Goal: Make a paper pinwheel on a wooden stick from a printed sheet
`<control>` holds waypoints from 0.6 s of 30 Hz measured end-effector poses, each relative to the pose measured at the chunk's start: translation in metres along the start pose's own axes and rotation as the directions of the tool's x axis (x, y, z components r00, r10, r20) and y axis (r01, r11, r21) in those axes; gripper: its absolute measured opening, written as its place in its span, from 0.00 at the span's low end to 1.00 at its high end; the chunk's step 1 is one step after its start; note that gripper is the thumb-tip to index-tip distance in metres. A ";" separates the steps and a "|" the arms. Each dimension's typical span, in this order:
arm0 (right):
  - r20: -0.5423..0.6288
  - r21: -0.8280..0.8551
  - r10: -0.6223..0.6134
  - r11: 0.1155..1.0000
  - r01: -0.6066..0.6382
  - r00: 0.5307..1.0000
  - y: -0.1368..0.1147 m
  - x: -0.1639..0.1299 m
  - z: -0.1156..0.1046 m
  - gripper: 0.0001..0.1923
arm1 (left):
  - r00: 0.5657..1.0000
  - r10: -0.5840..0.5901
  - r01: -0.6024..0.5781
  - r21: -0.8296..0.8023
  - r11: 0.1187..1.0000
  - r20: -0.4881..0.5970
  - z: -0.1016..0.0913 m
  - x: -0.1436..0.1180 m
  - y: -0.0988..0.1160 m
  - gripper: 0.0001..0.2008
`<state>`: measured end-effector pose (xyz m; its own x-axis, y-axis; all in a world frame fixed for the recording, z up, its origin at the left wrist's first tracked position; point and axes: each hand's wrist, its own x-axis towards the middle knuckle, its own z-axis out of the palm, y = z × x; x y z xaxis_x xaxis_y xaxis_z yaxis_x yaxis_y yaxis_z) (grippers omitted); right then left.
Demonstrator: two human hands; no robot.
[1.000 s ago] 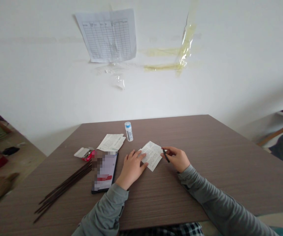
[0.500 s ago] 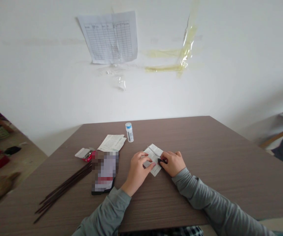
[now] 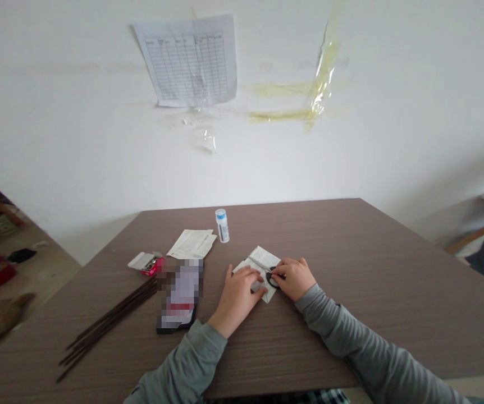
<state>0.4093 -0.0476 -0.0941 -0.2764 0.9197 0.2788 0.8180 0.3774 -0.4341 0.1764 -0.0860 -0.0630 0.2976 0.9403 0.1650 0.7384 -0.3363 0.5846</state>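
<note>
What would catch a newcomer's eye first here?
Probably the middle of the brown table, where the person's right grip holds black-handled scissors over a small printed paper, the left grip at its left side. Next, the gridded sheet on the wall, upper left, and the dark sticks, lower left.

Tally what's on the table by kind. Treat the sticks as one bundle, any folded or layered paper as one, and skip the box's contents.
Scissors: 1
Papers: 2 (near paper, far paper)
Phone: 1
Bottle: 1
Open box: 1
Stick bundle: 1
Total: 7
</note>
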 end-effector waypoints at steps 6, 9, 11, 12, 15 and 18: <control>0.052 0.207 -0.091 0.975 0.078 0.995 0.005 0.004 0.001 0.21 | 0.999 -0.032 0.031 -0.004 0.999 -0.027 -0.001 -0.001 0.005 0.07; 0.026 0.316 -0.117 0.943 0.103 0.993 0.014 0.005 -0.003 0.27 | 0.999 -0.052 0.053 0.018 0.998 -0.011 -0.004 -0.001 0.009 0.10; 0.013 0.337 -0.124 0.935 0.112 0.992 0.019 0.005 -0.008 0.27 | 0.999 -0.037 0.036 0.031 0.999 0.004 -0.005 -0.001 0.010 0.09; 0.013 0.325 -0.124 0.939 0.113 0.992 0.021 0.005 -0.011 0.25 | 1.000 -0.026 0.026 0.033 0.999 0.011 -0.005 -0.001 0.010 0.08; 0.056 0.201 -0.110 0.975 0.097 0.992 0.026 0.006 -0.018 0.20 | 1.000 -0.008 0.007 0.023 1.000 0.023 -0.004 -0.001 0.008 0.07; 0.124 0.094 -0.101 0.992 0.090 0.987 0.027 0.006 -0.022 0.17 | 1.000 -0.003 0.003 0.003 1.000 0.020 -0.002 -0.001 0.005 0.07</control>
<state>0.4413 -0.0344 -0.0853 -0.4181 0.8830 0.2132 0.7389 0.4671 -0.4857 0.1784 -0.0887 -0.0591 0.3071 0.9402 0.1472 0.7410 -0.3333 0.5829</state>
